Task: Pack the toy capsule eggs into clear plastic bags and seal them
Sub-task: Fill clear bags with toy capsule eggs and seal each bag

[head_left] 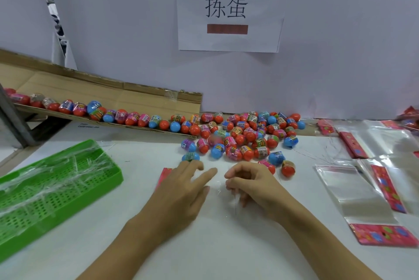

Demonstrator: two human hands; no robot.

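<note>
Meanwhile, both hands worked over a clear plastic bag (217,189) lying flat on the white desk (226,245), its red header card (163,175) poking out from under the left hand (181,191). That hand lay palm down on the bag with its fingers (205,175) straight and spread, gripping nothing. The right hand (251,185) sat just beside it, its fingers (235,185) curled inward and pinching the thin film at the bag's edge. A heap of toy capsule eggs (244,136), red and blue with bright wrappers, lay on the desk just beyond the hands, and more eggs (113,115) stood in a row down a sloping cardboard chute (108,93) at the left. A green perforated tray (56,186) holding clear strips sat at the left of the desk. Empty bags with red headers (353,191) lay spread at the right. A paper sign (229,7) hung on the wall behind.
</note>
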